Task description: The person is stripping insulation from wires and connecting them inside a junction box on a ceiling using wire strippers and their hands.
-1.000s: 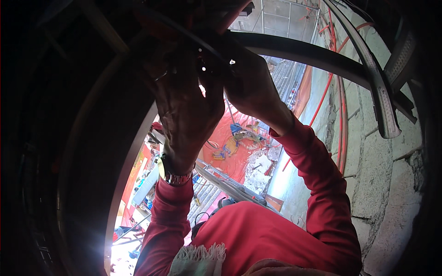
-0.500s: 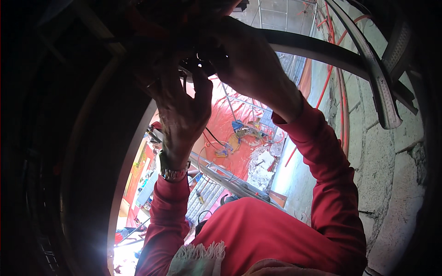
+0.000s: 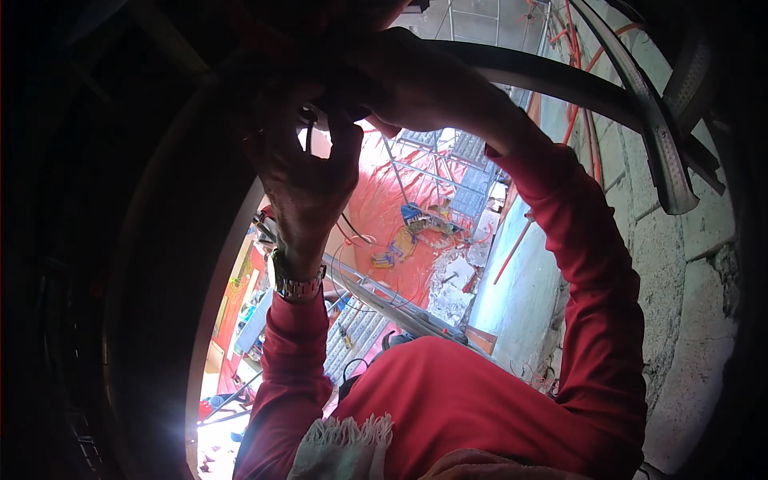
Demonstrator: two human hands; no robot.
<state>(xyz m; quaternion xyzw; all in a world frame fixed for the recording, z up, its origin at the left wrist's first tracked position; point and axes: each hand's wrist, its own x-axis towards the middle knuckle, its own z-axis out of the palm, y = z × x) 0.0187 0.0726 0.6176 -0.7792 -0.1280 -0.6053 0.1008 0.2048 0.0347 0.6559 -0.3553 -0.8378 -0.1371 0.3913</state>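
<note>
Both my arms reach up in red sleeves into deep shadow. My left hand (image 3: 308,172), with a metal-banded watch (image 3: 298,286) at its wrist, has thumb and fingers closed around a small dark part. A thin dark strand shows between the thumb and fingers, and a pale spot glints above it. My right hand (image 3: 432,84) bends in from the right, its fingers closed at the same dark part. Shadow hides the fingertips and the part's kind. Behind the right hand a dark curved metal channel (image 3: 552,80) runs off to the right.
Perforated metal strips (image 3: 660,148) cross at the upper right, beside a rough block wall (image 3: 672,296) and red conduits (image 3: 572,80). Far below lie red sheeting (image 3: 392,272), rubble (image 3: 452,284), scaffold frames and a ribbed metal platform (image 3: 356,336). A dark curved surface fills the left.
My right hand and forearm have shifted slightly right, and the wrist has turned. My left hand has moved a little left and up. Both stay at the dark part.
</note>
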